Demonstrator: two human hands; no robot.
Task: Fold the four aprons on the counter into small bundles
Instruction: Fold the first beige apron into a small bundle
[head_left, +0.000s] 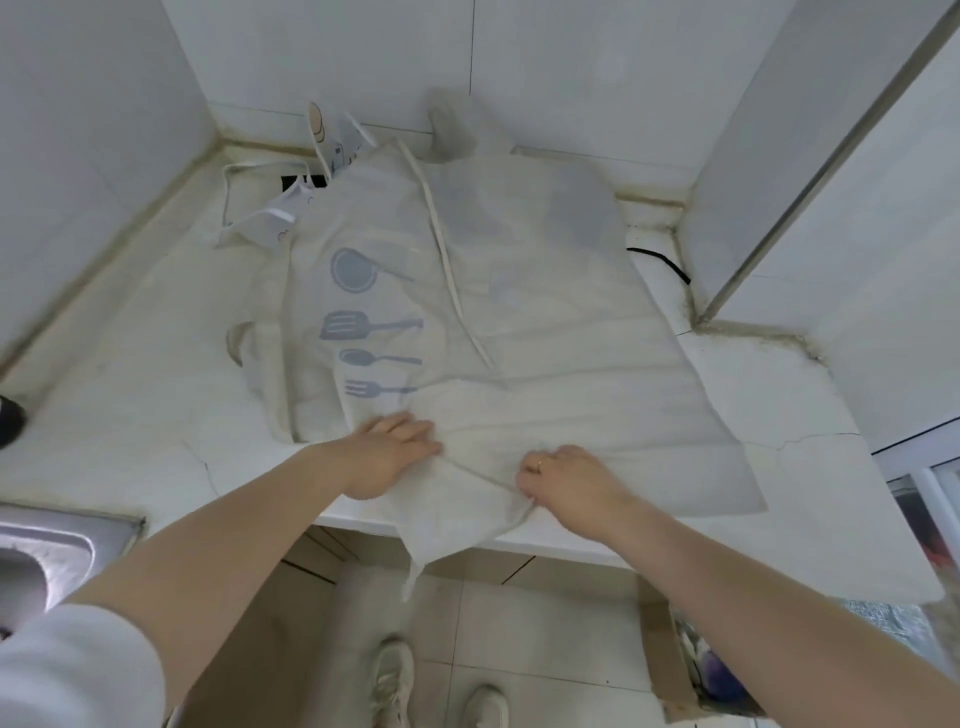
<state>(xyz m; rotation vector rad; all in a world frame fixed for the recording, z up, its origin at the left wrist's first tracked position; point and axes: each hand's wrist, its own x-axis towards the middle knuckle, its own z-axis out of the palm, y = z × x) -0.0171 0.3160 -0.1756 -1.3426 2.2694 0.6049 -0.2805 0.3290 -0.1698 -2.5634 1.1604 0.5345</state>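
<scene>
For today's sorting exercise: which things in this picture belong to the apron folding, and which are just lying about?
Job: top apron, aprons beneath, left hand, right hand, counter.
Lying about: sink, black cable, cardboard box.

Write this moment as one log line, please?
stage: flattening | left hand: pressing top apron | right hand: pinching apron strap | place: counter edge

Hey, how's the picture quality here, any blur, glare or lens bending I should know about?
Head view: soft, even light, no glare; wide-angle lens bends the counter edges and walls; the whole frame is slightly soft, so the utensil print on the apron looks hazy; left hand and right hand are fairly clear.
</scene>
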